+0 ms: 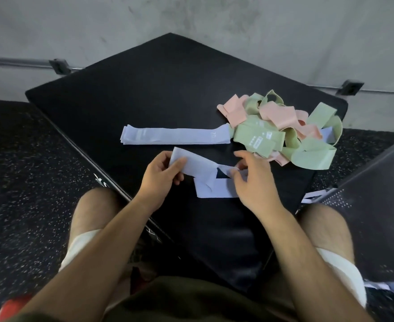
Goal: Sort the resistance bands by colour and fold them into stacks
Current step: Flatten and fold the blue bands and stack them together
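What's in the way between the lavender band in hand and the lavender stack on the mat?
Nothing visible. The lavender band, held by the left hand and right hand, sits just short of the lavender stack, with only bare mat between. One caveat: the green and pink pile overlaps the stack's right end.

Dim, flat indoor light with faint shadows. The grey wall at twelve o'clock is brightest; the black mat swallows detail. The lilac band at centre looks washed-out and smeared. Edges bend at three and nine o'clock.
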